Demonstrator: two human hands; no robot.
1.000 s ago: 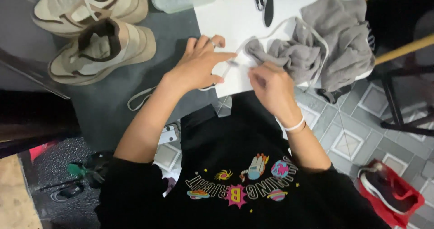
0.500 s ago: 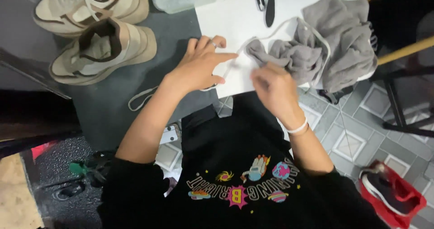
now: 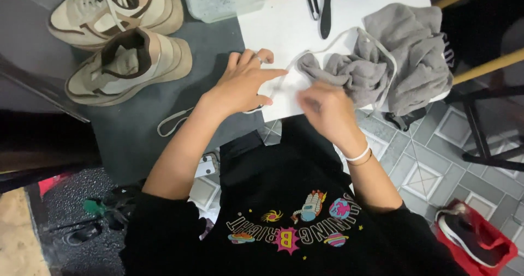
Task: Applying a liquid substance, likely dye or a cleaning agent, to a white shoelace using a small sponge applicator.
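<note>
While my left hand [image 3: 240, 85] lies flat, pinning the white shoelace [image 3: 333, 39] to the table [image 3: 284, 25], my right hand [image 3: 322, 107] has slid nearer; its grip is blurred, so I cannot tell.

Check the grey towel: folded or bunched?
Bunched: the grey towel lies crumpled in loose folds on the white table, a lace draped over it.
</note>
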